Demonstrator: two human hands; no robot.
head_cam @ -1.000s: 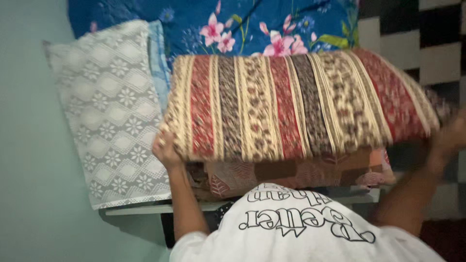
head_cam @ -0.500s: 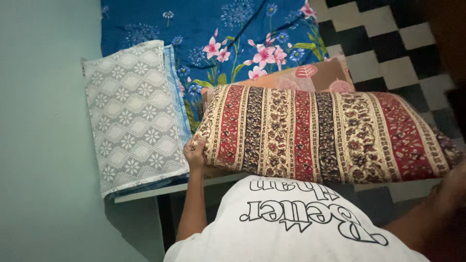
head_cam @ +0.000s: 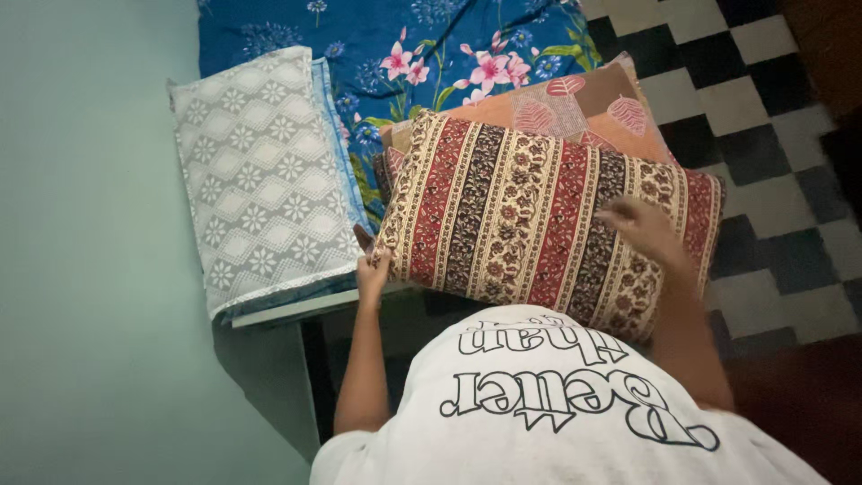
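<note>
Centre of frame: striped pillow (head_cam: 539, 216) lying atop an orange leaf-print pillow (head_cam: 584, 103), left hand (head_cam: 373, 274) gripping its lower-left corner, right hand (head_cam: 642, 224) resting blurred on its top, grasp indeterminable.

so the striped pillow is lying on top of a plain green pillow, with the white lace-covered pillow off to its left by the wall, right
Not quite. In the head view the striped pillow lies on an orange-brown pillow with a leaf print, not a plain green one. The rest holds: the white lace-covered pillow is off to its left by the wall.
</note>
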